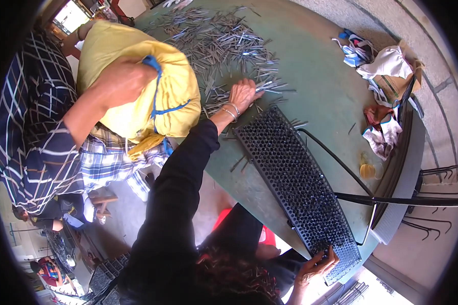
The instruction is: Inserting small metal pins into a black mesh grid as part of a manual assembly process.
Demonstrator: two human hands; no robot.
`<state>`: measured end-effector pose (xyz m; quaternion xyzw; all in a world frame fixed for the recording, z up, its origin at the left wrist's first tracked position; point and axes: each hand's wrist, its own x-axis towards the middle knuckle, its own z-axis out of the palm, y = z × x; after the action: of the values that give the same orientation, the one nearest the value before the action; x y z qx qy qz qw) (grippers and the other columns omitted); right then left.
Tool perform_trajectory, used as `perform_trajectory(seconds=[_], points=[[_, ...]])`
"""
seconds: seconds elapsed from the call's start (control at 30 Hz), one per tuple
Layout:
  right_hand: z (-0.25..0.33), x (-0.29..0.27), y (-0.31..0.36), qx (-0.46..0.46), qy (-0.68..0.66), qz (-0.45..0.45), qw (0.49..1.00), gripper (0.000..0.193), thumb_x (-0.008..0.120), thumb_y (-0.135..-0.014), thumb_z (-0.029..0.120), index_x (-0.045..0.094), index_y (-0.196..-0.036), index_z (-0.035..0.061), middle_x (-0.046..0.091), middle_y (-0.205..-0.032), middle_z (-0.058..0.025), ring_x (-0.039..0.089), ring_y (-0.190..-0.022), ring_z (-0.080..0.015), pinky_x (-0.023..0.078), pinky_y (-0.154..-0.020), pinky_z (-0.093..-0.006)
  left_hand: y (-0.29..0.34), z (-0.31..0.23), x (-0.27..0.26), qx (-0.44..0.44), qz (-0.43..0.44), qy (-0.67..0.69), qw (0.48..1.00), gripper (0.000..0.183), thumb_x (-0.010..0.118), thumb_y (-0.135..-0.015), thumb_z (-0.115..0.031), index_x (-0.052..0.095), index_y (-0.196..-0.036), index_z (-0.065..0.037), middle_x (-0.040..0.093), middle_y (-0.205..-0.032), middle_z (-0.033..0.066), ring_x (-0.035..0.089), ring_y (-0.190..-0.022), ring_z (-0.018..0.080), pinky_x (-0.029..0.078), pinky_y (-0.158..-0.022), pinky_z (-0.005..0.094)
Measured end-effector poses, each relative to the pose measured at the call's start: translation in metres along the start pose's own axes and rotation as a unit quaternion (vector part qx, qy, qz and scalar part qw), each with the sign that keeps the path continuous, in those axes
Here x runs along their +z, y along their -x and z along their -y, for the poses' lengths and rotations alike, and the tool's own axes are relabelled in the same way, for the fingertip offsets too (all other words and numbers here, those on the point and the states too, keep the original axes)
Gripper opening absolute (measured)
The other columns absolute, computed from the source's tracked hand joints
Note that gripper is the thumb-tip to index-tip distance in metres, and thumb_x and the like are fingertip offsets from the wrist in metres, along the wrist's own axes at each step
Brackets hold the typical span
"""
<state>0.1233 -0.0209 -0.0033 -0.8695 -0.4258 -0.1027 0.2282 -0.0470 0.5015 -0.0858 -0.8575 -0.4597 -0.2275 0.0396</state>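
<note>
My left hand (pixel 244 95), in a black sleeve with bracelets at the wrist, reaches to the near edge of a spread of thin metal rods (pixel 213 38). Its fingers close round a bunch of rods (pixel 272 86) that stick out to the right. A long black rack (pixel 290 168) full of small round holes lies slantwise on the table. Dark pieces sit in many holes; the lower end looks bare. At that end my right hand (pixel 318 267) has its fingers bent together against the holes. What they pinch is too small to make out.
At the left a person hugs a yellow sack (pixel 137 86) tied with blue cord on the green table (pixel 315 56). A black metal frame (pixel 341 170) stands beside the rack. Gloves (pixel 384 134), cloths and a small yellowish cup (pixel 367 170) lie along the right edge. Other people sit at the lower left.
</note>
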Motion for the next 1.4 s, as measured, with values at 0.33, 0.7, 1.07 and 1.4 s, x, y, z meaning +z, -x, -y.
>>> perform_trajectory(seconds=[0.33,0.7,1.07,1.4], points=[[-0.007,-0.001,0.004,0.022,-0.075,-0.059,0.995,0.023,0.044,-0.096,0.007,0.054,-0.114,-0.0023,0.052,-0.088,-0.0106,0.051,-0.077,-0.0195,0.043,-0.068,-0.0316,-0.035,-0.018,-0.027,-0.055,-0.014,0.104,0.993,0.045,0.063,-0.085,-0.044,0.065,-0.077,0.0,0.065,-0.071,0.022,0.064,-0.066,0.0381,0.05,-0.057,0.0454],[0.151,-0.016,-0.096,0.036,-0.436,0.11,0.892,0.022,0.045,-0.097,0.01,0.058,-0.107,-0.0036,0.059,-0.09,-0.0101,0.057,-0.072,-0.0124,0.047,-0.065,-0.025,-0.09,-0.071,-0.062,-0.142,-0.002,0.249,0.958,0.061,0.061,-0.082,-0.056,0.066,-0.076,0.004,0.064,-0.066,0.0216,0.065,-0.062,0.0342,0.049,-0.059,0.0443],[0.221,0.069,-0.213,0.102,-0.598,0.055,0.793,0.065,0.045,-0.097,0.049,0.043,-0.133,-0.0055,0.052,-0.128,-0.021,0.051,-0.119,-0.0277,0.038,-0.102,-0.0373,-0.055,-0.146,-0.135,-0.357,0.084,0.779,0.508,0.04,0.07,-0.081,-0.045,0.055,-0.072,-0.008,0.055,-0.056,0.0037,0.054,-0.043,0.0155,0.044,-0.039,0.0293],[0.231,0.049,-0.174,0.114,-0.617,0.12,0.769,0.073,0.035,-0.098,0.056,0.041,-0.133,-0.0071,0.053,-0.126,-0.0227,0.054,-0.116,-0.0297,0.04,-0.1,-0.0381,0.047,-0.159,-0.172,-0.33,-0.042,0.821,0.464,0.038,0.071,-0.081,-0.044,0.056,-0.078,-0.01,0.051,-0.061,-0.0029,0.05,-0.05,0.0093,0.042,-0.045,0.0231]])
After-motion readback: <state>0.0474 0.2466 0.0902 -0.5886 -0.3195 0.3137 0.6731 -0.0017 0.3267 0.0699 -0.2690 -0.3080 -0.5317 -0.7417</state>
